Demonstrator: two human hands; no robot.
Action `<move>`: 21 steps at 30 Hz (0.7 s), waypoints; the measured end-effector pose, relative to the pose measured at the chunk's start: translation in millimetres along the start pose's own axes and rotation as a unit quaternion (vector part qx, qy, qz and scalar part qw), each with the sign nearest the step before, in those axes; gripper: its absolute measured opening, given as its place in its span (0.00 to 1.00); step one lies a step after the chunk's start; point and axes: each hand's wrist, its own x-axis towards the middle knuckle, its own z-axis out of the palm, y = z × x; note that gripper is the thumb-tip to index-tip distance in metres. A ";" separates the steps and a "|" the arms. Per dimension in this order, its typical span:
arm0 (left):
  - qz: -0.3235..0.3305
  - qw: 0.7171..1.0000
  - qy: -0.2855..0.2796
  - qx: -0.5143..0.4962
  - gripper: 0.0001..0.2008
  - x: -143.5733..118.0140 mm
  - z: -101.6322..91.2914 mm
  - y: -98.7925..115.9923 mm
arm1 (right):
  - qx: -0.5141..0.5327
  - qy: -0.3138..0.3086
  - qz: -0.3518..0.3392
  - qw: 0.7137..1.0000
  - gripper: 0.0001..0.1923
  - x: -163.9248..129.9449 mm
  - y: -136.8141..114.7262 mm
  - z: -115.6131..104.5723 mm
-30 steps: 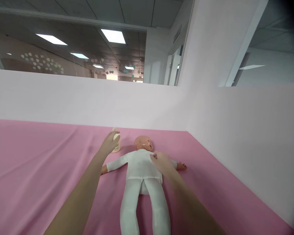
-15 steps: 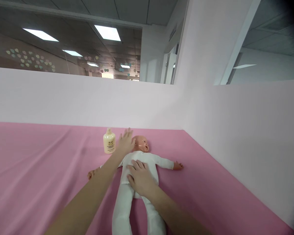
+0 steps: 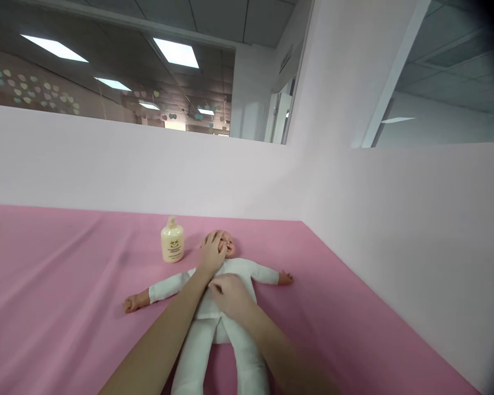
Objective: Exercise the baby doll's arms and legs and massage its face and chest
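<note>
pink matt cloth sheet (image 3: 66, 285), smooth with a few soft creases, under a baby doll with a glossy peach plastic head (image 3: 229, 245) and hands, dressed in a white matt knit cloth suit (image 3: 239, 271). cream plastic bottle (image 3: 172, 247) with a slight sheen; pale matt smooth partition walls (image 3: 395, 230).

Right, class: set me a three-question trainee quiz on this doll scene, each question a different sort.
1. True or false: the left hand rests on the doll's head.
2. Where is the right hand? A) on the cream bottle B) on the doll's chest C) flat on the pink sheet
3. Fill in: the cream bottle stands upright on the ____ sheet.

Key: 1 true; 2 B; 3 pink.
</note>
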 end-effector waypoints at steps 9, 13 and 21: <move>0.068 0.991 0.021 -0.110 0.23 -5.7 8.1 -32.3 | 0.099 0.135 0.010 0.986 0.25 74.9 41.1 5.4; 0.060 0.984 0.016 -0.169 0.25 -3.5 11.6 -38.2 | 0.121 0.091 -0.015 0.988 0.26 91.6 63.1 14.9; -0.123 0.958 -0.023 -0.257 0.30 0.8 14.8 -47.8 | 0.237 0.110 0.056 0.964 0.32 95.5 85.5 23.7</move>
